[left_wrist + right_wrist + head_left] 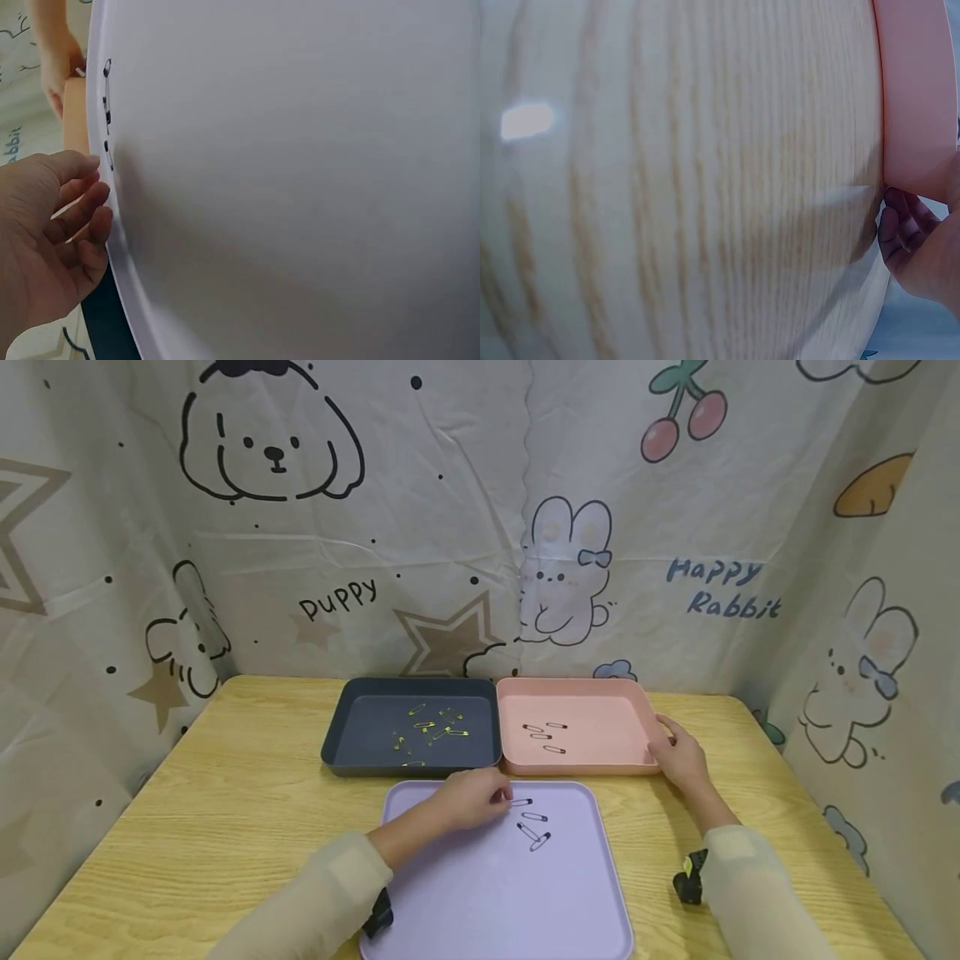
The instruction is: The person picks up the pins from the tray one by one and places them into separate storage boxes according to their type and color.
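My left hand (472, 797) hangs over the upper edge of a lavender tray (510, 893), fingers loosely bent. Its fingertips are right beside the nearest of several black safety pins (534, 817); whether they touch it I cannot tell. In the left wrist view, a gap shows between the thumb and the other fingers (97, 217), beside a black safety pin (110, 156). My right hand (681, 756) grips the right side of a pink tray (600, 722), thumb at its rim. Several black safety pins (541, 737) lie in that tray's left part.
Left of the pink tray, touching it, stands a dark blue tray (367, 727) with several gold safety pins (423, 725). All the trays are on a wood-grain table (225, 810). A printed curtain (435, 527) hangs behind the table and along its sides.
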The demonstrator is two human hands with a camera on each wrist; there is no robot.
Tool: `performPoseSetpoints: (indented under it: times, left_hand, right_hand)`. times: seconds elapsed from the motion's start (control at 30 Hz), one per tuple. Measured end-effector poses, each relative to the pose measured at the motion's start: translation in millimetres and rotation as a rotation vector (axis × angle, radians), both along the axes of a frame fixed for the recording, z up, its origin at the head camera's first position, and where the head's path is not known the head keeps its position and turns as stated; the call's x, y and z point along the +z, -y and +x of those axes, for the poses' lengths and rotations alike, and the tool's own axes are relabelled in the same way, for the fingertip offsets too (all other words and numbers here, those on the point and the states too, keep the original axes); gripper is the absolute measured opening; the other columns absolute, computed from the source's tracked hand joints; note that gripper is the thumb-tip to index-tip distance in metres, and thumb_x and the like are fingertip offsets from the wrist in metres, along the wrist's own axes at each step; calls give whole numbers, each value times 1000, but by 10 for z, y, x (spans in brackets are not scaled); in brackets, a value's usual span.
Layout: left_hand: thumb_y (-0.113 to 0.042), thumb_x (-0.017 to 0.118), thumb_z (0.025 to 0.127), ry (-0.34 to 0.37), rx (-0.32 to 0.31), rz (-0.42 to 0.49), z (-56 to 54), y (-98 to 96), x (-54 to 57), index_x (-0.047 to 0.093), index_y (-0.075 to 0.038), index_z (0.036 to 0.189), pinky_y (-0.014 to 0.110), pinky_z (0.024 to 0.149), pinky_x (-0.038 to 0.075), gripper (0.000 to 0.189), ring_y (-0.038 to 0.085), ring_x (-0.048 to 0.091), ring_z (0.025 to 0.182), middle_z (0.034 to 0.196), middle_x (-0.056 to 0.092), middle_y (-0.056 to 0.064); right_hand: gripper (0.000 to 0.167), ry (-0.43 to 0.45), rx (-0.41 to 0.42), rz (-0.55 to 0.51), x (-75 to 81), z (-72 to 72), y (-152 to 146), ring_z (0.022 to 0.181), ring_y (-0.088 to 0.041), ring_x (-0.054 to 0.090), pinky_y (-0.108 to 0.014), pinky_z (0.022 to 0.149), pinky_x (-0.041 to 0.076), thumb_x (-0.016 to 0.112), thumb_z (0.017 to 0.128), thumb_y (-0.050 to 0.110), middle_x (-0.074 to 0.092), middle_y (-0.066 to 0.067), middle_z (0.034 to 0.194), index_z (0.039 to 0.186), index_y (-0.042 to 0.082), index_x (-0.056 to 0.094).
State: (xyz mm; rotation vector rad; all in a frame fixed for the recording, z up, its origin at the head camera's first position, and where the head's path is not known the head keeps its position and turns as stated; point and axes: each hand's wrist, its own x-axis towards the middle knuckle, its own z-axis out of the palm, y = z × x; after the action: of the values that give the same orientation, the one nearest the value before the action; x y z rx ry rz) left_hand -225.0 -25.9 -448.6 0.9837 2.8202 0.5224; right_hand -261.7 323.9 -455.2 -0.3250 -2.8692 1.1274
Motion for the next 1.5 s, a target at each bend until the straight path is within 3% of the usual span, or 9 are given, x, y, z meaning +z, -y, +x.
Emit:
performPoseSetpoints:
  times: [0.2, 0.37, 0.67, 1.0, 1.13, 1.3, 1.5]
  left_hand:
    - [-25, 64, 85, -35, 36, -37, 4, -69, -51, 69, -21, 85, 25, 61, 40, 7, 5, 49, 68, 67, 53, -13]
    - [-23, 64, 85, -31, 47, -37, -11, -101, -68, 69, -21, 84, 26, 64, 44, 6, 6, 54, 70, 72, 59, -12]
    - [-16, 63, 82, 78, 68, -12, -20, -153, -59, 67, -16, 77, 21, 58, 40, 6, 5, 49, 60, 62, 54, -10]
    - [-18, 62, 79, 131, 60, -23, -21, -155, -38, 65, -15, 73, 20, 54, 36, 7, 7, 46, 57, 61, 52, -9]
    - [-17, 61, 78, 170, 48, 4, -48, -134, 53, 64, -14, 76, 20, 54, 36, 5, 6, 45, 58, 62, 50, -9]
    - [-12, 59, 78, 217, 30, 48, -134, -116, 276, 58, -13, 71, 20, 53, 32, 7, 7, 42, 56, 59, 45, -8]
    - [-12, 59, 81, 174, 79, 77, -354, -141, 472, 60, -10, 81, 21, 59, 38, 2, 9, 47, 64, 69, 52, -5]
  right_hand:
    - [58, 15, 0, 4, -24, -10, -13, 120, -44, 44, -54, 100, 37, 46, 94, 19, 42, -33, 133, 147, 8, 26]
    - [58, 18, 0, 10, -14, -7, -9, 122, -44, 43, -54, 101, 36, 45, 94, 19, 41, -33, 135, 147, 7, 26]
    - [58, 12, -3, 12, -2, -8, 2, 122, -44, 43, -53, 101, 36, 46, 94, 19, 42, -33, 134, 147, 8, 27]
    - [58, -22, -13, 12, -26, -10, -16, 120, -45, 44, -53, 99, 38, 47, 91, 22, 43, -34, 132, 146, 11, 31]
    - [58, -14, -32, -4, -46, -21, -11, 119, -43, 45, -52, 98, 39, 46, 91, 23, 44, -32, 133, 146, 11, 31]
    - [58, 31, -56, -52, -45, -32, 1, 121, -40, 42, -52, 101, 37, 43, 93, 21, 39, -30, 138, 148, 12, 26]
    - [57, 28, -43, -40, -43, -44, -20, 122, -40, 42, -52, 101, 37, 44, 94, 21, 40, -30, 137, 148, 12, 26]
